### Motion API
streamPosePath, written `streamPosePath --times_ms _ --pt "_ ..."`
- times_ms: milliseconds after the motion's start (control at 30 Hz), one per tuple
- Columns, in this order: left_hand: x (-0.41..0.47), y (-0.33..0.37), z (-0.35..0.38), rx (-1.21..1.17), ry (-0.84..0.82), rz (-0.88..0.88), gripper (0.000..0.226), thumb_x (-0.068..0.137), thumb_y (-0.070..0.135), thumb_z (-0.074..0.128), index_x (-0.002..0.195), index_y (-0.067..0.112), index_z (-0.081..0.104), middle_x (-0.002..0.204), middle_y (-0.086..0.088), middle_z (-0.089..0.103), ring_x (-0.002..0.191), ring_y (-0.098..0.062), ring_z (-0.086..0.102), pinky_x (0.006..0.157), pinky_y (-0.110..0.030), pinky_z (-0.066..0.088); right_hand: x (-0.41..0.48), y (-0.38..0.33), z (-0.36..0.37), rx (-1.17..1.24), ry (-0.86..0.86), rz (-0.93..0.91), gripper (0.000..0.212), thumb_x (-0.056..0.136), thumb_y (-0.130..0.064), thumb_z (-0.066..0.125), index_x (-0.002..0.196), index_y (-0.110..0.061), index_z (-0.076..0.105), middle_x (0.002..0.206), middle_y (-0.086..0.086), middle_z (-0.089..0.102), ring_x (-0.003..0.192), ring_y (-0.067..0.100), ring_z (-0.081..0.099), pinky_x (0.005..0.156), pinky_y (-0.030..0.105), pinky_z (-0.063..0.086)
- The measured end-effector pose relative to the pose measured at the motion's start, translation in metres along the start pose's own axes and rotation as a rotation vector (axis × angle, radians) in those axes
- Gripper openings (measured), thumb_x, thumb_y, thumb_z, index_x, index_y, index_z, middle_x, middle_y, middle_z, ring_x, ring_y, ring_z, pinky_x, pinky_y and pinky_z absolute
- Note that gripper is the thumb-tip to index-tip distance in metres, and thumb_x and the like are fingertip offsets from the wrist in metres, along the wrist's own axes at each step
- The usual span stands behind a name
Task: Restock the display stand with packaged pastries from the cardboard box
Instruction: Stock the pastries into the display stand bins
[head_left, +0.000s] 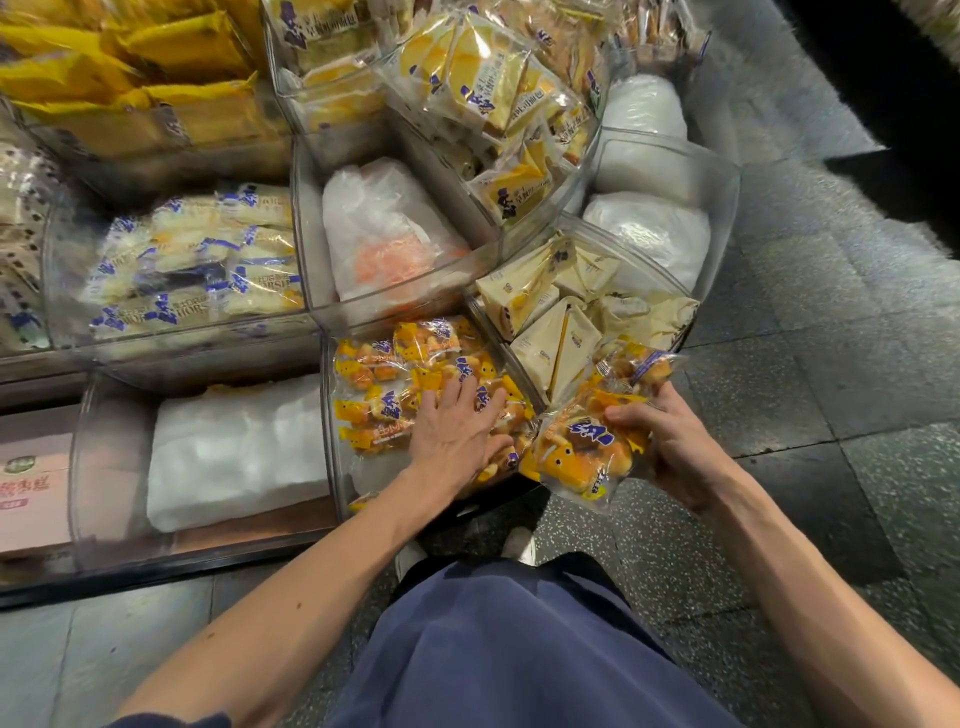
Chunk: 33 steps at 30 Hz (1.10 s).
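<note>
Low on the stand (208, 564), the left hand (457, 431) lies flat, fingers spread, pressing on orange packs (384, 384) in a clear bin (330, 415). Just right of it, the right hand (670, 447) grips one more pack (582, 447), fingers curled round it, beside the bin's edge, near cream wedges (545, 332).

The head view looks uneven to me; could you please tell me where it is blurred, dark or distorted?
In the head view, the yellow packets at upper left are smeared, while the left hand, right hand and the pastry packet it holds are sharp; the upper right corner falls to black; the wide lens bends the clear bins and floor tiles.
</note>
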<state>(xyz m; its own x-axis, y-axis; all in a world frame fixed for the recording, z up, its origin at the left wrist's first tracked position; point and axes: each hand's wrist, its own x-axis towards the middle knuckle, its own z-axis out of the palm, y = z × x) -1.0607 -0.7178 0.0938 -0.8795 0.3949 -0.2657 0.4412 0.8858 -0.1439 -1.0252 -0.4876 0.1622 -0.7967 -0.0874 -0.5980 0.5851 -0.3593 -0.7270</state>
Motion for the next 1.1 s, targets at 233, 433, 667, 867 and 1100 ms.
streamPosePath --times_ms 233,433,667,867,1100 --pt "-0.003 0.001 0.0 -0.148 0.14 0.008 0.06 0.102 0.055 0.015 0.149 0.024 0.036 0.144 -0.016 0.042 0.129 -0.029 0.035 0.098 -0.047 0.033 0.009 0.001 0.002 0.001 -0.043 0.003 0.065 0.079 0.005 0.065 0.136 -0.018 0.044 0.11 0.009 0.073 0.083 0.024 0.075 0.052 0.039 0.059" --pt "-0.032 0.011 -0.048 -1.678 -0.145 -0.343 0.06 0.091 0.067 0.03 0.104 0.02 0.065 0.101 -0.008 0.067 0.086 -0.018 0.062 0.073 -0.028 0.049 0.015 0.006 0.014 -0.021 -0.053 -0.028 0.071 0.065 -0.001 0.073 0.127 -0.023 0.045 0.114 0.011 0.07 0.082 0.023 0.075 0.052 0.043 0.06" --pt "-0.06 0.002 -0.045 -1.71 -0.206 -0.376 0.029 0.088 0.028 0.073 0.112 0.018 0.061 0.112 -0.015 0.064 0.079 -0.016 0.065 0.056 -0.026 0.054 0.023 0.021 0.037 -0.111 -0.129 0.005 0.09 0.049 -0.019 0.094 0.124 -0.026 0.045 0.122 0.014 0.068 0.09 0.027 0.075 0.057 0.045 0.059" --pt "-0.08 -0.03 -0.043 -1.696 -0.216 -0.384 0.012 0.091 0.028 0.068 0.101 0.025 0.061 0.114 -0.01 0.065 0.105 -0.026 0.066 0.091 -0.051 0.056 0.028 0.03 0.062 -0.099 -0.159 -0.045 0.104 0.031 -0.063 0.095 0.122 -0.039 0.051 0.129 -0.001 0.066 0.117 0.028 0.065 0.085 0.061 0.055" --pt "-0.089 -0.059 -0.049 -1.901 -0.114 -0.499 0.032 0.097 0.027 0.059 0.125 0.015 0.05 0.11 -0.008 0.073 0.099 -0.026 0.072 0.088 -0.054 0.056 0.023 0.031 0.09 -0.017 -0.111 -0.075 0.074 0.063 -0.03 0.09 0.126 -0.031 0.052 0.121 -0.008 0.069 0.115 0.026 0.066 0.086 0.067 0.053"
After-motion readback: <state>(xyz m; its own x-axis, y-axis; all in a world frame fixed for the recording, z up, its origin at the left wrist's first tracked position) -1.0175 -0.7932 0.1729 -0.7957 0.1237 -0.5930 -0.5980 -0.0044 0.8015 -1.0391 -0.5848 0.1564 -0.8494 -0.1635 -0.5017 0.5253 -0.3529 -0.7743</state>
